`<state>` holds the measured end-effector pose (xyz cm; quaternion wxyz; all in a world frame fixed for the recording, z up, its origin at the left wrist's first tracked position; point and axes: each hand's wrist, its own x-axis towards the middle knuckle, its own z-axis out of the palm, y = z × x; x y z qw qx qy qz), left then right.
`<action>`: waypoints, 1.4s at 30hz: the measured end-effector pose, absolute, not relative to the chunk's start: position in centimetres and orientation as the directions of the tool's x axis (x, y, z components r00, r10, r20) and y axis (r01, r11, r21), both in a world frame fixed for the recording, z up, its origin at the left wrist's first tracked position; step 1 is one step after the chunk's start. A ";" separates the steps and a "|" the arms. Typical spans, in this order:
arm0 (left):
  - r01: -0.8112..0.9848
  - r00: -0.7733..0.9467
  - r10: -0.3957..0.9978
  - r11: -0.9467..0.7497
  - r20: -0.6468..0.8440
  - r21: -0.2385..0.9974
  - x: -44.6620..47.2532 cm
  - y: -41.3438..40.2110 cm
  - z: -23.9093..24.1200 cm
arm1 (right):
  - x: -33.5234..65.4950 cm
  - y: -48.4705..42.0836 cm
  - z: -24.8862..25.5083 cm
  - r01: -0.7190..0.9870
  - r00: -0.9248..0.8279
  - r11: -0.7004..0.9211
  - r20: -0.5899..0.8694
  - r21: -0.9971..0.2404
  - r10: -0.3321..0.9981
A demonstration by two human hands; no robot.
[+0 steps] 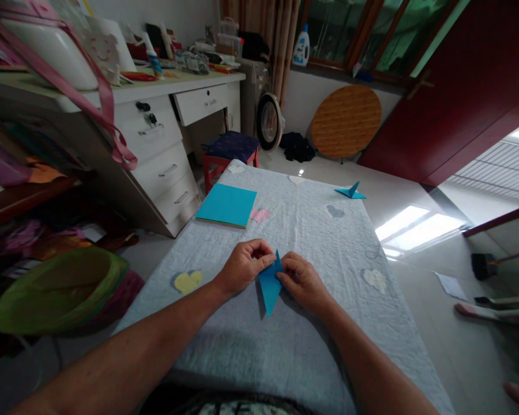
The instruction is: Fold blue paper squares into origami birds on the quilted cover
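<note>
Between my two hands is a piece of folded blue origami paper (270, 291), its long point toward me and a narrow tip sticking up at the far end. My left hand (247, 265) pinches its left edge near the top with thumb and fingers. On the opposite side my right hand (301, 279) grips the right edge, thumb lying on the paper. Beyond my left hand lies a stack of square blue paper (228, 205). A finished-looking blue folded paper figure (352, 191) rests at the far right corner of the table.
A pale quilted cloth with heart patches covers the table (311, 230). A white desk (155, 150) with drawers stands left, a red stool (231, 151) past the far edge. A green-rimmed basket (60, 288) sits at lower left. Farther back are a washing machine (259, 86) and a round wooden board (346, 121).
</note>
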<state>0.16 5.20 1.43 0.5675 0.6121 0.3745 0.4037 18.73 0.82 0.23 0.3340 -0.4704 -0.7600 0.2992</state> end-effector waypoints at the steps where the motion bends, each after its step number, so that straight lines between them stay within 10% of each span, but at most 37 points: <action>1: 0.027 0.372 0.924 -0.104 0.087 0.994 0.1 5.1 1.5 | 18.6 0.7 0.2 0.530 -0.329 0.395 0.248 -0.750 0.911; 25: 0.159 0.392 0.896 -0.290 0.209 0.944 -0.4 5.0 1.3 | 18.4 0.8 0.5 0.520 -0.144 0.304 0.269 -0.798 0.952; 32: 0.199 0.344 0.909 -0.315 0.235 0.928 -0.3 4.9 0.8 | 23.1 1.5 5.0 0.718 0.006 0.340 0.494 -0.607 0.870; 36: 0.213 0.356 0.904 -0.327 0.238 0.921 -0.1 4.9 0.6 | 29.0 4.1 5.6 0.876 0.245 0.118 0.642 -0.468 0.727; 42: 0.215 0.394 0.894 -0.318 0.216 0.923 0.0 4.9 0.3 | 34.6 7.6 1.4 0.872 0.461 -0.286 0.469 -0.398 0.753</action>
